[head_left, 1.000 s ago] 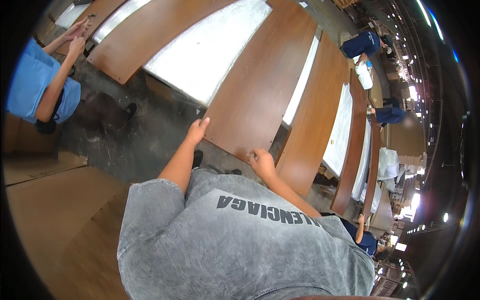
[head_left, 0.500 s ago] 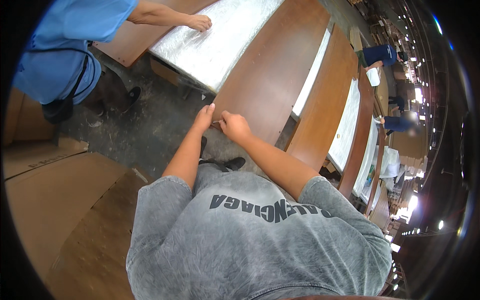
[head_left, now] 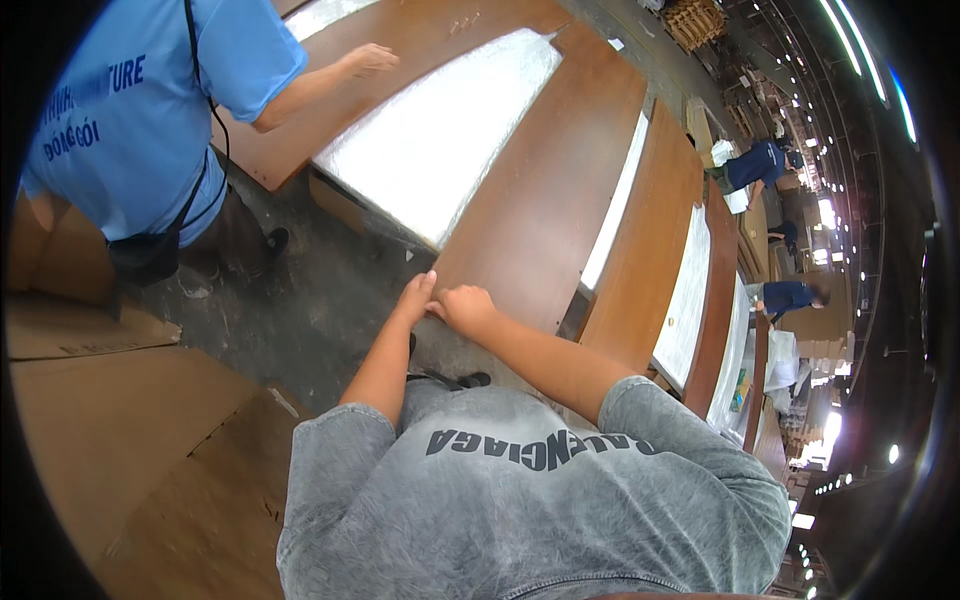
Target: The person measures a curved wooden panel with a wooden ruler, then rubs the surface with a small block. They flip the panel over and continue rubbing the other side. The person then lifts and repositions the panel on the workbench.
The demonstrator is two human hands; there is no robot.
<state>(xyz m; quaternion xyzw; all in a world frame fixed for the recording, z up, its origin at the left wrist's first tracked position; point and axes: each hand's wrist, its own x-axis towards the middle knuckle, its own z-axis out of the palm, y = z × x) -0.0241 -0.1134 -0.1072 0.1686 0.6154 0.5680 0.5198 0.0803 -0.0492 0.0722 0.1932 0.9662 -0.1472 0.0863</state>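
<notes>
A long brown wooden panel (head_left: 545, 190) stretches away from me, its near left corner at my hands. My left hand (head_left: 414, 298) grips that corner, the thumb along the edge and the other fingers partly hidden. Close beside it, my right hand (head_left: 466, 309) is closed at the near edge of the panel. Its fingertips are pinched together, and what they hold is too small and hidden to make out.
To the left lies a stack in shiny clear wrap (head_left: 430, 140) beside another brown panel (head_left: 270, 150). A person in a blue shirt (head_left: 150, 110) stands there. More panels (head_left: 640, 260) line the right. Large cardboard (head_left: 120, 420) lies at lower left.
My view has shifted, so hands and panel sit lower in the picture. The small shiny thing at my right fingertips is now hidden. The blue-shirted person's hand has moved from the wrapped stack toward the far panel.
</notes>
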